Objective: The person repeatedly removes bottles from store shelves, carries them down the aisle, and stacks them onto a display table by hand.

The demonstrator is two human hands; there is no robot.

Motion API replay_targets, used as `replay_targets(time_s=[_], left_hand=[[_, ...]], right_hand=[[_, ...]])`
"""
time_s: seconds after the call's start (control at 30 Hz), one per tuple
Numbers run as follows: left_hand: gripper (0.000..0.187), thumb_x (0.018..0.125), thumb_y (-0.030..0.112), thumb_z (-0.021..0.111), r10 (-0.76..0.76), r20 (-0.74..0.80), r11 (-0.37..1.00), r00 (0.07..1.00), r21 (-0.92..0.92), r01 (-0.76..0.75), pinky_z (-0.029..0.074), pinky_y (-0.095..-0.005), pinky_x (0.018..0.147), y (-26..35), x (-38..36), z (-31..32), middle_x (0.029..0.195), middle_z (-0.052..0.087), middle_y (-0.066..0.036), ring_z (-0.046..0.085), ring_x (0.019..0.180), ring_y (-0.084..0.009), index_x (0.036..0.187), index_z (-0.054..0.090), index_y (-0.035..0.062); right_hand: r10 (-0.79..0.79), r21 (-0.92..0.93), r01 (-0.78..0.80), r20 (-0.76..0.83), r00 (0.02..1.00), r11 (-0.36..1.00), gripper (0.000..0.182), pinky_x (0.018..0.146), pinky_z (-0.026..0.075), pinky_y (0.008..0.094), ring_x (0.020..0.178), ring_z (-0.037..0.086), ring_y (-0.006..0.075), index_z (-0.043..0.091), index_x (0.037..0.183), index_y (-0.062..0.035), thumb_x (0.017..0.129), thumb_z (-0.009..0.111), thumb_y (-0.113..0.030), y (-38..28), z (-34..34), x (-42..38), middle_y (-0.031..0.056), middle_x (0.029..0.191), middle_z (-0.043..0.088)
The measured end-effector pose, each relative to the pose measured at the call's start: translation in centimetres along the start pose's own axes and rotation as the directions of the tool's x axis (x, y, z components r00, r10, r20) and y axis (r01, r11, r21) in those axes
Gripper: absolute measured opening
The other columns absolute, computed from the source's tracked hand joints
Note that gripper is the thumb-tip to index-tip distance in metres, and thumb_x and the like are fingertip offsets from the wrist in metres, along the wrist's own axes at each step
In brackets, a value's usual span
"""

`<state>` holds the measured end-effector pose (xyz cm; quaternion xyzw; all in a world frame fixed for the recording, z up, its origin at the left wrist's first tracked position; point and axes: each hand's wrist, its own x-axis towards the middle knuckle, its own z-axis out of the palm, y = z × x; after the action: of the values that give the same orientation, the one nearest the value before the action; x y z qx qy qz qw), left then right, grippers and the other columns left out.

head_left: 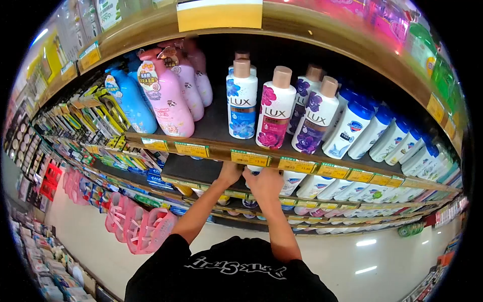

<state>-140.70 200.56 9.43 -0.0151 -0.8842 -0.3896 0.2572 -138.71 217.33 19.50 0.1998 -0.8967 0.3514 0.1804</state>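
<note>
Both my hands reach in at the second shelf, just below the price-tag edge of the upper shelf. My right hand [265, 184] is curled around a white bottle [255, 169], of which only a small part shows. Left of it, my left hand [230, 173] is close to the same bottle, its fingers hidden by the shelf edge. Directly above stand white LUX bottles with copper caps: a blue-flowered one [242, 103], a pink-flowered one [275, 111] and a purple-flowered one [316, 118].
Pink pump bottles [170, 103] and a blue pump bottle [132, 103] stand at upper left. Blue-capped white bottles [348, 132] line the right. Yellow price tags [250, 158] run along the shelf edge. Pink baskets [148, 229] hang lower left.
</note>
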Motion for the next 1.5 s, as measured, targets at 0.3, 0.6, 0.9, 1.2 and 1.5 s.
replay_targets(time_s=[0.3, 0.6, 0.9, 1.2, 1.5], left_hand=[[0.035, 0.08, 0.002, 0.057, -0.051, 0.116, 0.97, 0.992, -0.232, 0.077, 0.044, -0.0406, 0.091, -1.6, 0.1, 3.2, 0.114, 0.06, -0.02, 0.056, 0.11, -0.0338, 0.115, 0.057, -0.001], [0.037, 0.081, 0.006, 0.059, 0.161, 0.278, 0.98, 0.947, 0.067, -0.186, 0.046, -0.041, 0.087, -3.8, 2.3, 4.0, 0.109, 0.063, -0.02, 0.06, 0.104, -0.0341, 0.117, 0.056, -0.0017], [0.038, 0.082, 0.007, 0.06, 0.192, 0.305, 0.976, 0.933, 0.037, -0.213, 0.047, -0.0406, 0.084, -3.3, 3.6, 4.4, 0.107, 0.064, -0.02, 0.062, 0.1, -0.034, 0.118, 0.055, -0.002], [0.038, 0.083, 0.008, 0.06, 0.171, 0.176, 0.985, 0.97, -0.067, -0.161, 0.049, -0.0402, 0.081, 0.2, 0.7, 0.6, 0.104, 0.066, -0.02, 0.064, 0.096, -0.0339, 0.119, 0.054, -0.0024], [0.055, 0.079, 0.017, 0.07, -0.041, 0.289, 0.981, 0.957, -0.169, 0.093, 0.046, -0.042, 0.092, 7.3, -4.1, -0.5, 0.112, 0.063, -0.024, 0.059, 0.11, -0.0415, 0.123, 0.044, -0.0036]], right_hand=[[0.089, -0.007, -0.089, 0.035, 0.995, 0.996, 0.07, 0.063, 0.052, 0.0466, 0.081, 0.064, 0.0391, 0.047, 0.123, 0.0021, 0.072, 0.074, -0.037, 0.3, 0.7, -0.7, 0.0236, 0.103, 0.058], [-0.004, 0.061, 0.017, -0.21, 0.978, 0.998, 0.058, 0.056, 0.053, 0.0443, 0.079, 0.063, 0.0392, 0.051, 0.118, 0.0004, 0.075, 0.072, -0.032, 0.2, 1.7, -2.0, 0.0249, 0.108, 0.053], [-0.08, 0.037, 0.097, -0.319, 0.944, 0.995, 0.046, 0.053, 0.053, 0.0404, 0.074, 0.064, 0.0338, 0.06, 0.111, -0.0082, 0.071, 0.071, -0.027, 0.8, 2.3, -1.9, 0.0217, 0.107, 0.052], [-0.026, 0.075, 0.039, -0.166, 0.986, 0.996, 0.055, 0.061, 0.054, 0.0455, 0.083, 0.064, 0.0393, 0.05, 0.129, -0.0088, 0.081, 0.066, -0.032, 0.4, 0.7, -2.3, 0.0262, 0.119, 0.048], [0.045, 0.209, 0.061, -0.47, 0.882, 0.976, 0.064, 0.057, 0.051, 0.0293, 0.08, 0.061, 0.0205, 0.046, 0.128, 0.0031, 0.073, 0.076, -0.01, 6.1, -2.5, -7.8, 0.02, 0.122, 0.052]])
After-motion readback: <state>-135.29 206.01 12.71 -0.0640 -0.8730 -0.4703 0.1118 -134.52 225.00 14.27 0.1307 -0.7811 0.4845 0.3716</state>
